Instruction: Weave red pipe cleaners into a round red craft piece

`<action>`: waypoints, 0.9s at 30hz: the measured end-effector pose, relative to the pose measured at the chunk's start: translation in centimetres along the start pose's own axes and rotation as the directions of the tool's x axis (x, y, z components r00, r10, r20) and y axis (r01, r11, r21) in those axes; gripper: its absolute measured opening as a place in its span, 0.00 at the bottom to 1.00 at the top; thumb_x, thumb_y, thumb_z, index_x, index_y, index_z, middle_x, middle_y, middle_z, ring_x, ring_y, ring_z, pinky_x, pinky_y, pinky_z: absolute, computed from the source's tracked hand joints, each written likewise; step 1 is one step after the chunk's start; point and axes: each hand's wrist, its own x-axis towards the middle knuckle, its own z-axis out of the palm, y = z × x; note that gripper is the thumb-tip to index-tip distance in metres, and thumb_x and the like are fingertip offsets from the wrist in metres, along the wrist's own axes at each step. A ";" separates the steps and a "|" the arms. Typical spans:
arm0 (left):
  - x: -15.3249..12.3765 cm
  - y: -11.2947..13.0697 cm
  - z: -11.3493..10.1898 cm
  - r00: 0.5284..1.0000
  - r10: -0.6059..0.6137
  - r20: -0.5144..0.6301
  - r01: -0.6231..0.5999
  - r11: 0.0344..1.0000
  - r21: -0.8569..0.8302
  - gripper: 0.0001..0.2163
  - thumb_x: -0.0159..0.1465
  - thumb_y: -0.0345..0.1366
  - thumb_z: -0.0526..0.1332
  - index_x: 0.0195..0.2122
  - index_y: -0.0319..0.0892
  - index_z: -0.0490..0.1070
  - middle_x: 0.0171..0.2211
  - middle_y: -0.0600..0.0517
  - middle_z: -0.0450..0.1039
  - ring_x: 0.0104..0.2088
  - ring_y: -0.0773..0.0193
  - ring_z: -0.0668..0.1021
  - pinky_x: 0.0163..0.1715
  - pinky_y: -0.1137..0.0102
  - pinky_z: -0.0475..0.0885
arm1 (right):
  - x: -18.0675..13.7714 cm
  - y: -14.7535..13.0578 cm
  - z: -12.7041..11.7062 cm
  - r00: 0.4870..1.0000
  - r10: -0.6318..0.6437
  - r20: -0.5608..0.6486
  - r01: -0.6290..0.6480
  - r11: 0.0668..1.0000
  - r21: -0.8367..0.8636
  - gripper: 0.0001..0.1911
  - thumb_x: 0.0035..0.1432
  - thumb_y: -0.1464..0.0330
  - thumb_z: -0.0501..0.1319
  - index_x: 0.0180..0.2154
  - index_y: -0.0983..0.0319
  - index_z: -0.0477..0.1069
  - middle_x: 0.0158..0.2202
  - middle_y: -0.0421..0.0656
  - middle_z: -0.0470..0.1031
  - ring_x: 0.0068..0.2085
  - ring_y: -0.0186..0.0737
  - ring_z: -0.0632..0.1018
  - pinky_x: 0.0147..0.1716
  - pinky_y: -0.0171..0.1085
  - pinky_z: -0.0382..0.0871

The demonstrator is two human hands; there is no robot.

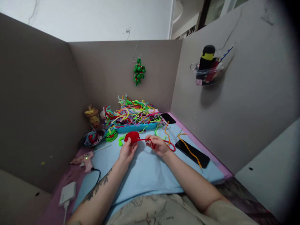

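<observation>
My left hand [128,150] pinches a flat, rounded red piece of coiled chenille stem [131,137] between thumb and fingers. A red chenille stem [144,139] runs from its right side to my right hand [157,144], which has its fingers closed on the stem. Past that hand, the loose red end [172,147] loops out over the blue cloth. Just left of the red piece lies a bright green chenille piece [120,141], partly hidden. A round green chenille ornament with red details [111,135] sits farther left.
A blue tray [138,127] heaped with coloured chenille stems stands behind my hands. Right are a black phone [197,156] with an orange stem across it and a smaller phone [168,118]. Left are a pink glue gun [87,161], a dark bowl [82,141] and a white box [67,193].
</observation>
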 end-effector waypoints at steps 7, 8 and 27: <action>-0.2 0.1 0.1 0.999 -0.017 0.028 0.018 0.999 -0.029 0.06 0.64 0.34 0.58 0.38 0.41 0.73 0.33 0.51 0.78 0.31 0.69 0.78 0.35 0.73 0.73 | 0.6 1.6 0.3 0.995 0.095 -0.029 -0.099 0.966 -0.238 0.16 0.48 0.56 0.64 0.28 0.64 0.75 0.32 0.44 0.76 0.33 0.37 0.74 0.36 0.37 0.67; -0.3 0.0 0.1 0.999 -0.012 0.039 0.013 1.000 -0.029 0.06 0.63 0.34 0.59 0.38 0.42 0.73 0.34 0.51 0.78 0.31 0.69 0.78 0.35 0.73 0.73 | 0.8 2.2 0.4 0.995 0.027 -0.097 -0.057 0.946 -0.318 0.14 0.45 0.59 0.66 0.29 0.63 0.74 0.29 0.41 0.74 0.31 0.35 0.73 0.34 0.36 0.66; -2.5 -0.7 0.7 0.959 -0.128 0.251 0.066 0.968 0.241 0.27 0.53 0.43 0.68 0.54 0.54 0.63 0.48 0.51 0.72 0.37 0.65 0.77 0.34 0.70 0.70 | 1.5 3.1 1.4 0.979 -0.125 -0.159 0.078 0.957 -0.278 0.15 0.44 0.60 0.67 0.33 0.62 0.72 0.30 0.40 0.77 0.33 0.37 0.75 0.36 0.36 0.66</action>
